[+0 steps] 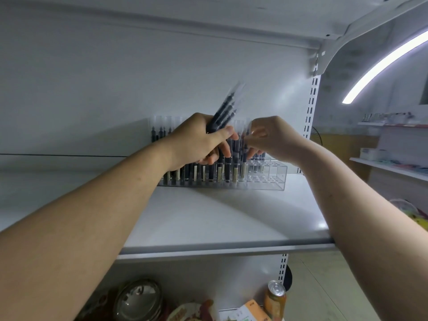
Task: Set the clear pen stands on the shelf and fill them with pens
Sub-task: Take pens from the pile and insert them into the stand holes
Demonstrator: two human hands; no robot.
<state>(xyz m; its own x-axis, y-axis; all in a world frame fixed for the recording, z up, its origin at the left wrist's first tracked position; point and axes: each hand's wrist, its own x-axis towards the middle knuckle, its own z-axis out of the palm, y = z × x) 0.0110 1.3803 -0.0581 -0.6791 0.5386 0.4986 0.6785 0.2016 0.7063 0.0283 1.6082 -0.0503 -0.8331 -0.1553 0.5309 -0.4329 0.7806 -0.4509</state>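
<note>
- Low on the left, under the shelf (208, 216), a metal pot lid (136, 300) sits among blurred clutter.
- The left hand (199, 140) is up over the white shelf, fingers wrapped tight round a bundle of dark pens (224, 110) that fans up and to the right.
- Just below that hand, rows of standing pens (208, 174) fill the left and middle of the clear pen stand (266, 179), which is at the back of the shelf near the rear wall.
- Between the hands is a single pen (243, 158), upright over the stand.
- The right hand (275, 137) has its fingers curled in, thumb and fingertips pinching that pen near its top; it is blurry there.
- The stand's right end shows empty holes.
- An orange can (275, 297) is down below.
- A light strip (382, 63) glows far right.
</note>
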